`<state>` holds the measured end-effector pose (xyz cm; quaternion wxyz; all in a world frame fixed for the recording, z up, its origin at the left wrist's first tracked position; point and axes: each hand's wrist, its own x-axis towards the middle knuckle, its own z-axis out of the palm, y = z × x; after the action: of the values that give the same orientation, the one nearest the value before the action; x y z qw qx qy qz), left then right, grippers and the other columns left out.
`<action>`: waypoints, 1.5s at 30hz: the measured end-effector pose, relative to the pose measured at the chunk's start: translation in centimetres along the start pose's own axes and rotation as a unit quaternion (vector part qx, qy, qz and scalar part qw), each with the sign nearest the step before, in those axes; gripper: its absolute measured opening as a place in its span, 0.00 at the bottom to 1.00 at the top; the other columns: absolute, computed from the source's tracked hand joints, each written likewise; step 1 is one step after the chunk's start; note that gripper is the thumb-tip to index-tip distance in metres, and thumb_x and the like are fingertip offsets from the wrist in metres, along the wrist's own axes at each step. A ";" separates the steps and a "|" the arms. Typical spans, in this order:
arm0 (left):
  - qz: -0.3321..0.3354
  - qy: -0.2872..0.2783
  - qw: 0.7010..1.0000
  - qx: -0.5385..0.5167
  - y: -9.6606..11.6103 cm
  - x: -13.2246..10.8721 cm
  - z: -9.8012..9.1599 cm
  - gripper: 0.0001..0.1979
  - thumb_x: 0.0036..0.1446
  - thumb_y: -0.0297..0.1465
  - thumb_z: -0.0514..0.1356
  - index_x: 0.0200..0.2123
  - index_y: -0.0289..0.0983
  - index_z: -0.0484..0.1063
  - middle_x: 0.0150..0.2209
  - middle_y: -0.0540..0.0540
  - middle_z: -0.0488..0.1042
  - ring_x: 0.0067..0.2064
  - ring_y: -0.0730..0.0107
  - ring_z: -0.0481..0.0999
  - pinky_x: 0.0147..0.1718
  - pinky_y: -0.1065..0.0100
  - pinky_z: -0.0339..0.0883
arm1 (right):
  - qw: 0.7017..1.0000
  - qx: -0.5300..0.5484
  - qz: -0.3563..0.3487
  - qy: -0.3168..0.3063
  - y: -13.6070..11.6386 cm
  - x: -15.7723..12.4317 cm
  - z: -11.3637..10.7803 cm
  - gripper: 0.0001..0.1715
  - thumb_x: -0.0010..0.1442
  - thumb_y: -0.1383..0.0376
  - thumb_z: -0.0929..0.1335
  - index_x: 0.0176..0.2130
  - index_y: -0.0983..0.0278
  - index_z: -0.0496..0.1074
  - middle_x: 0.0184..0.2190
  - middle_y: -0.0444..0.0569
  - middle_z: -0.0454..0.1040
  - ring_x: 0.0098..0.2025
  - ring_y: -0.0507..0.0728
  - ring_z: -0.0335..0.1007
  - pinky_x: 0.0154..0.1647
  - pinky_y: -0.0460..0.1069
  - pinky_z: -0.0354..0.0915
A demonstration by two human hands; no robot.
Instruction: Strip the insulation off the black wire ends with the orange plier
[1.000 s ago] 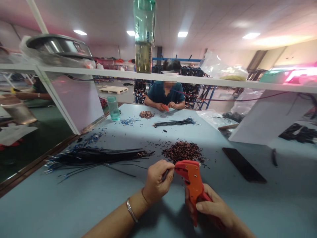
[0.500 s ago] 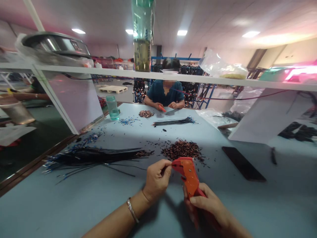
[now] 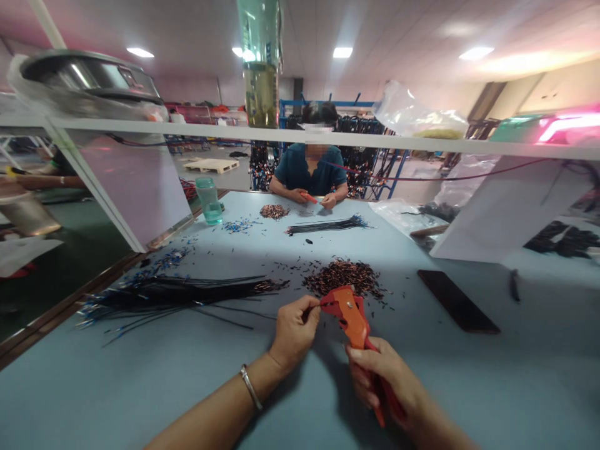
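A pale blue-grey table (image 3: 154,394) fills the foreground of a large workroom, crossed above by a white shelf (image 3: 337,137) that carries a tall green bottle (image 3: 261,75), a metal basin (image 3: 89,75) in clear plastic and a clear plastic bag (image 3: 417,115). Behind lie a wooden pallet (image 3: 212,165) on the floor and a blue rack (image 3: 398,175) hung with dark cables. At the far edge of the table sits a co-worker (image 3: 309,169) in a dark teal top, with a small orange tool (image 3: 308,197) in hand. In the foreground, your right hand (image 3: 382,375) wraps the handles of an orange-and-red hand tool (image 3: 355,320), fingers closed round the grip and thumb along its near side; the tool's head is tilted up and toward your left. Your left hand (image 3: 296,331), with a silver bracelet (image 3: 251,387) at the wrist, has thumb and forefinger pinched together at the tool's nose; what lies between them is too small to tell. Just beyond the tool's head spreads a heap of dark and coppery clippings (image 3: 349,277). To the left of your hands lies a bundle of black wires (image 3: 182,292), blue at its far-left ends; a smaller wire bundle (image 3: 328,225) lies farther back, near a second coppery heap (image 3: 274,211) and a short green bottle (image 3: 209,201). A dark, flat slab (image 3: 458,301) rests to the right.
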<state>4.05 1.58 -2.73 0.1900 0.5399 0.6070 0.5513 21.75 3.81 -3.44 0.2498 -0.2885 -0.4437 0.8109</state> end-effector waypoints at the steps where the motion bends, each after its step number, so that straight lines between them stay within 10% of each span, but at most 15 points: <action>1: -0.004 0.000 1.000 0.000 -0.2 0.1 0.0 0.10 0.55 0.32 0.55 0.27 0.34 0.73 0.20 0.52 0.67 0.24 0.74 0.63 0.25 0.74 0.56 | 1.000 0.008 0.000 0.004 -0.1 0.0 0.1 0.23 0.47 0.53 0.75 0.23 0.63 0.62 0.12 0.36 0.60 0.09 0.45 0.51 0.10 0.41 0.52; 9: -0.043 0.012 0.999 -0.008 -0.7 0.7 -0.2 0.10 0.54 0.35 0.56 0.26 0.35 0.71 0.20 0.53 0.65 0.23 0.74 0.64 0.25 0.73 0.57 | 0.991 0.132 0.004 0.001 -1.5 -0.1 -0.4 0.18 0.46 0.58 0.75 0.35 0.65 0.71 0.24 0.43 0.73 0.24 0.53 0.71 0.28 0.47 0.67; 19: -0.066 -0.030 0.995 -0.062 0.2 0.3 -0.1 0.10 0.53 0.35 0.57 0.25 0.35 0.71 0.19 0.53 0.64 0.23 0.73 0.64 0.24 0.73 0.57 | 0.985 -0.127 -0.114 0.006 -2.5 -0.8 -0.5 0.20 0.52 0.55 0.71 0.41 0.66 0.70 0.30 0.47 0.73 0.31 0.57 0.70 0.32 0.51 0.67; 24: -0.073 -0.073 0.988 -0.116 0.5 -0.1 0.2 0.09 0.53 0.34 0.59 0.25 0.35 0.71 0.19 0.53 0.66 0.23 0.74 0.65 0.25 0.73 0.59 | 0.861 -0.436 -0.245 0.090 -2.8 -1.0 0.0 0.07 0.56 0.63 0.66 0.36 0.64 0.69 0.28 0.45 0.71 0.29 0.55 0.66 0.31 0.49 0.63; 31: -0.096 -0.104 0.964 -0.225 1.0 -0.3 0.5 0.11 0.49 0.37 0.64 0.26 0.34 0.71 0.25 0.51 0.72 0.28 0.72 0.67 0.31 0.71 0.65 | 0.671 -0.649 -0.335 0.128 -1.5 -0.2 -0.5 0.20 0.54 0.65 0.66 0.48 0.65 0.68 0.38 0.56 0.75 0.37 0.63 0.71 0.38 0.55 0.64; 45: -0.118 -0.149 0.948 -0.253 2.1 -0.2 0.5 0.12 0.44 0.38 0.68 0.22 0.34 0.75 0.23 0.49 0.76 0.28 0.69 0.71 0.35 0.67 0.68 | 0.646 -0.672 -0.334 0.136 -1.5 0.2 -1.0 0.21 0.52 0.67 0.65 0.48 0.65 0.68 0.37 0.56 0.76 0.37 0.62 0.71 0.40 0.55 0.64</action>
<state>5.43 1.22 -1.13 0.4728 0.4746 0.4717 0.5733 22.53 5.25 -2.68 0.2986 -0.3168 -0.8943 0.1031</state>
